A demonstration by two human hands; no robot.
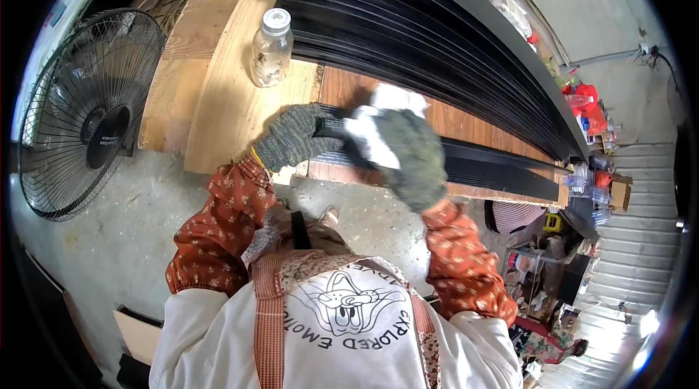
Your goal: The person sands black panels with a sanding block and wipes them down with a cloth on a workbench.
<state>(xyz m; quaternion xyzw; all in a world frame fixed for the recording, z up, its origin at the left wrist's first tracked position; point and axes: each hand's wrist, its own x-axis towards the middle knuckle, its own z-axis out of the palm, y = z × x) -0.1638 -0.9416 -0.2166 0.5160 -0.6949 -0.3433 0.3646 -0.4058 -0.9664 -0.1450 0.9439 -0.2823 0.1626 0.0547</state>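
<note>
My left hand [287, 138], in a grey-green knit glove, is closed around the left end of a long black ribbed strip [495, 176]. That strip runs rightward along the near edge of the wooden bench. A crumpled white cloth [370, 138] is in my gloved right hand [413, 159], against the strip a short way right of my left hand. Motion blurs the right hand and the cloth, and they cover part of the strip. Behind my left hand stands a clear jar [270, 61] with a white lid and something pale inside.
Many similar black strips [429, 36] lie stacked along the far side of the bench [466, 121]. A black floor fan [95, 116] stands at the left. Bottles and red items [588, 108] sit beyond the right end. Another person [546, 342] is far off at lower right.
</note>
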